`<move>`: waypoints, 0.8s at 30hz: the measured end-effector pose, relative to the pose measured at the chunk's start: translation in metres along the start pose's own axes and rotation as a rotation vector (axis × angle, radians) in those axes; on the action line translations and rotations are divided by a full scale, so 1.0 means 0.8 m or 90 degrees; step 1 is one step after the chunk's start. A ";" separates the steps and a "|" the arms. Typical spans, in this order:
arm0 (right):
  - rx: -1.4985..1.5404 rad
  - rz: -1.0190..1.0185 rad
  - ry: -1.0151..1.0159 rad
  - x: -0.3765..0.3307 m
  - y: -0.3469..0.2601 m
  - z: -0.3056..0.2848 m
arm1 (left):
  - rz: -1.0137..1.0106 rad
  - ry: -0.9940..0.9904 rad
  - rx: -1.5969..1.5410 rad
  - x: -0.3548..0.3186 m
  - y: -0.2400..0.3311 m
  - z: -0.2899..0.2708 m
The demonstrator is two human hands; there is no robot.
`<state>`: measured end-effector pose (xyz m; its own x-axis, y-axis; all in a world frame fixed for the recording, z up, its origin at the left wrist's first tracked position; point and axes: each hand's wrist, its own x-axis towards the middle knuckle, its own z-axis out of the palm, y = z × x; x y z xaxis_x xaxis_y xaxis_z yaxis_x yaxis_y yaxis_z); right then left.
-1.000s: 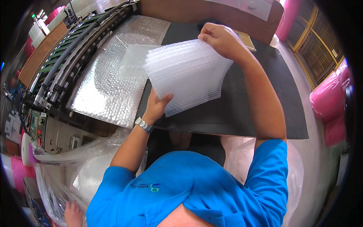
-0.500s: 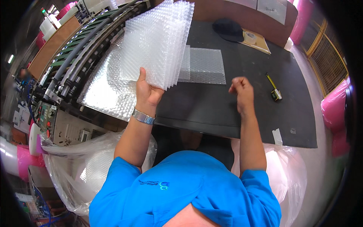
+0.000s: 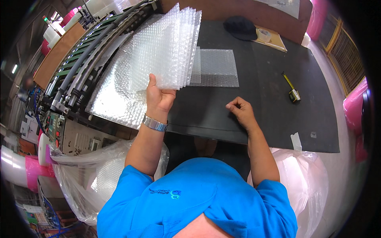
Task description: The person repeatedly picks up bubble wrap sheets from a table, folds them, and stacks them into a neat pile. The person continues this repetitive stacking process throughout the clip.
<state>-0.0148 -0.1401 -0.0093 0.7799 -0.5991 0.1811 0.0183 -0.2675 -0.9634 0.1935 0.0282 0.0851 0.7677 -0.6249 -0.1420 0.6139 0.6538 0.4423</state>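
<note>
My left hand (image 3: 159, 95) grips several clear bubble wrap sheets (image 3: 158, 55) by their near edge, thumb in front, and they fan out upward above the table. My right hand (image 3: 242, 111), lower and to the right over the black table (image 3: 274, 107), has its fingers curled in and its thumb against them; nothing shows in it. Beyond it, other flat bubble wrap pieces (image 3: 218, 65) lie on the table, partly hidden by the held ones. Under the held sheets, at left, spreads a large shiny silver bubble sheet (image 3: 115, 89).
A roller machine (image 3: 85, 55) with a control panel (image 3: 55, 127) flanks the table's left side. Toward the right lies a tape measure (image 3: 294, 95), its yellow blade partly out. A dark cap (image 3: 240, 28) and a tape roll (image 3: 264, 35) sit at the back. Plastic bags hang by the near edge.
My right hand has come nearer to me and slightly left, its fingers now pointing left. The sheets in my left hand have shifted a little and fan out slightly differently.
</note>
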 end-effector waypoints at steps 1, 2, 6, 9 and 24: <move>0.005 0.011 -0.050 -0.002 -0.002 0.001 | -0.009 -0.001 0.001 0.000 0.000 -0.002; 0.010 0.021 -0.099 -0.003 -0.007 0.005 | -0.019 -0.002 0.002 0.000 0.000 -0.004; 0.054 0.016 -0.089 0.010 -0.061 0.024 | -0.205 -0.279 -0.117 0.028 0.015 -0.063; 0.055 0.021 -0.020 0.043 -0.111 0.016 | -0.034 -0.028 0.054 -0.026 -0.011 0.005; 0.242 -0.076 0.255 0.093 -0.141 -0.034 | -0.178 -0.088 0.013 -0.069 -0.025 -0.018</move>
<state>0.0239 -0.1749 0.1179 0.4614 -0.8407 0.2835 0.3740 -0.1054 -0.9214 0.1417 0.0559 0.0712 0.5360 -0.8326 -0.1393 0.7929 0.4399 0.4216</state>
